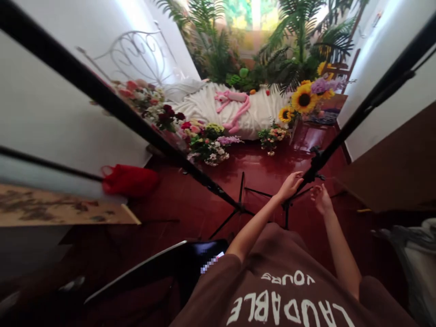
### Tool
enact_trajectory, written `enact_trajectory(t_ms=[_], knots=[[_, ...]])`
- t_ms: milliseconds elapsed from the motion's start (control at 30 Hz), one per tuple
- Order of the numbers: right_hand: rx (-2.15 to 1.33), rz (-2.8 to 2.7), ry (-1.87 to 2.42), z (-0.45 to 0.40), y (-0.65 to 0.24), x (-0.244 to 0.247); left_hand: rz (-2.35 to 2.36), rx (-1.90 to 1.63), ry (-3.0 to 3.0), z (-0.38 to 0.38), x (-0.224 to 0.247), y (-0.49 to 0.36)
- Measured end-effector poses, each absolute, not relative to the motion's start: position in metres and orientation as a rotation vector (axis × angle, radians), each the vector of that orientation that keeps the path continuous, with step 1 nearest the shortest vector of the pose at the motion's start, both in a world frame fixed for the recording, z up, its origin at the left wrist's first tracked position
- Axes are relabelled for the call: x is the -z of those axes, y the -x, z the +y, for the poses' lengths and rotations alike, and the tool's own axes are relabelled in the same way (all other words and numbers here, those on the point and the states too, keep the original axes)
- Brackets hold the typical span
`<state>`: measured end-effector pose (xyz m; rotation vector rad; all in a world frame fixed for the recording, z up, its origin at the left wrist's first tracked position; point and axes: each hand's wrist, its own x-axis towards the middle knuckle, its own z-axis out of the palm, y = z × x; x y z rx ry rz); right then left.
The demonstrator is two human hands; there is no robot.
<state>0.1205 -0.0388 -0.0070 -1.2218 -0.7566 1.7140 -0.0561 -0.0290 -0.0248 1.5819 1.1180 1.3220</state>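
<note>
A black tripod stand (329, 147) rises from the floor in front of me and leans up to the right, with a clamp knob (316, 156) on its pole. My left hand (290, 186) is at the left side of this pole, fingers stretched toward it and apart; whether the fingertips touch it is hard to see. On the other side, my right hand (321, 200) is a little below the knob, its fingers loosely bent and apart, holding nothing visible. The stand's thin legs (286, 215) spread on the red floor just beyond my shirt.
A second black stand (163, 147) crosses the view on the left. Ahead are a white-draped bed (197, 106) with a pink plush toy (235, 102), flowers (213, 143), sunflowers (303, 99) and palms. A red bag (127, 180) and a dark screen (200, 249) are at the left.
</note>
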Motion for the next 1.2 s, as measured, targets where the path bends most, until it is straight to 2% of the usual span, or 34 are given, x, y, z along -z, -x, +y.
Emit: enact_trajectory(t_ms=[100,333,433,567,700,867,967,1133,1200], knots=[[-1.65,-0.798,1.251,-0.02,-0.138,-0.018,1.05,-1.367,-1.662,-0.009,0.007,0.033],[-1.934,-1.137,1.278,0.023,-0.167,-0.051,1.159,-1.281,-1.673,0.006,-0.005,0.016],[-1.912,-1.372,1.269,0.034,-0.176,-0.061,1.165,-1.283,-1.699,0.007,-0.004,0.02],[-1.361,-1.805,1.268,0.029,-0.177,-0.061,1.181,-1.306,-1.682,0.006,-0.003,0.019],[-0.714,-1.878,1.31,0.01,-0.167,-0.042,1.207,-1.315,-1.668,0.005,-0.003,0.016],[-0.394,-1.858,1.369,-0.009,-0.156,-0.03,1.232,-1.308,-1.662,0.006,0.0,0.015],[-0.409,-1.791,1.33,-0.014,-0.152,-0.043,1.242,-1.301,-1.664,0.005,0.0,0.014],[-0.72,-1.683,1.268,-0.01,-0.12,-0.062,1.238,-1.32,-1.626,0.004,0.003,0.009],[-0.735,-1.593,1.335,-0.001,-0.101,-0.061,1.224,-1.346,-1.596,0.004,0.007,0.007]])
